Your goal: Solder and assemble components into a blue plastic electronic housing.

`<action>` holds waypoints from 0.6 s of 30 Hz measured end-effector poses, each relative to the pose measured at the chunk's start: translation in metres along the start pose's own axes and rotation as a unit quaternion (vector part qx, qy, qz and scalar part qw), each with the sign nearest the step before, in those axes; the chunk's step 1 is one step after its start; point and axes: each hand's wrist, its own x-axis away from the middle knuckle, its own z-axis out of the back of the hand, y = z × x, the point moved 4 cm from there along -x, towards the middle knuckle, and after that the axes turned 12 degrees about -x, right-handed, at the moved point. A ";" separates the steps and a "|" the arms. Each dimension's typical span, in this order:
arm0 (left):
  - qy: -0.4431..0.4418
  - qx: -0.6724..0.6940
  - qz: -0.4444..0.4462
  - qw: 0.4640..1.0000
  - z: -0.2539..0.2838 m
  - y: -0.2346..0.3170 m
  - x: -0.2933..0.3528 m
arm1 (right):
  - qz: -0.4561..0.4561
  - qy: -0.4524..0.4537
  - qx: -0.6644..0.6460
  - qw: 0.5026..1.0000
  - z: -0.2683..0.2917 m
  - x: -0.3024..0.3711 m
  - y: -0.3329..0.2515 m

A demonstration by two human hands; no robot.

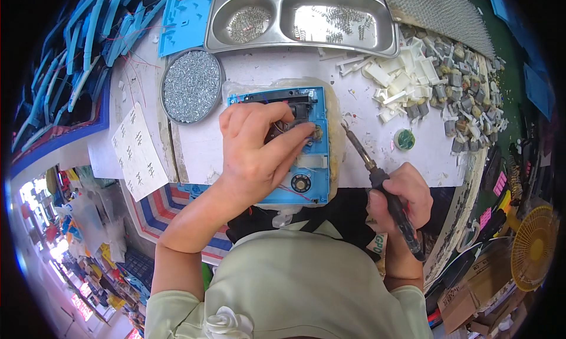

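Bending half-open over the blue rectangular plastic casing [319,180] at the white surface's [197,147] near edge, the left hand [253,147] hid any hold; the right hand [407,198] gripped a black metal-tipped tool [378,178], needing steady aim.

A white worktop [253,68], scuffed and smudged, lies beneath the left fingers [289,143]. Well right of them, dark green floor [513,97] shows past a chipped, peeling edge [471,180]; lower right, a yellow fan [535,244] stands near cardboard boxes [471,292]. Far lower left of the fingers, bright light [36,206] glares beyond crowded, blurred clutter [94,221].
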 end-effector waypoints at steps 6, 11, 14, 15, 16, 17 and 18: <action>0.020 0.045 -0.015 0.999 0.003 -0.007 0.003 | 0.005 0.025 -0.009 1.000 0.003 0.005 0.005; 0.017 0.036 -0.076 0.996 -0.003 -0.003 -0.001 | -0.002 0.004 -0.012 1.000 0.003 0.005 0.001; 0.003 0.023 -0.084 0.996 -0.007 -0.001 -0.002 | -0.008 -0.002 -0.008 1.000 0.004 0.007 0.000; -0.001 0.022 -0.084 0.996 -0.009 0.000 -0.001 | -0.011 -0.003 -0.007 1.000 0.004 0.009 0.000; -0.004 0.020 -0.084 0.996 -0.009 0.000 -0.001 | -0.010 -0.001 -0.010 1.000 0.003 0.010 0.000; -0.006 0.020 -0.083 0.996 -0.010 0.000 0.000 | -0.010 0.001 -0.014 1.000 0.002 0.010 0.000; -0.007 0.019 -0.082 0.996 -0.009 0.000 0.000 | -0.008 0.002 -0.017 1.000 0.000 0.010 0.000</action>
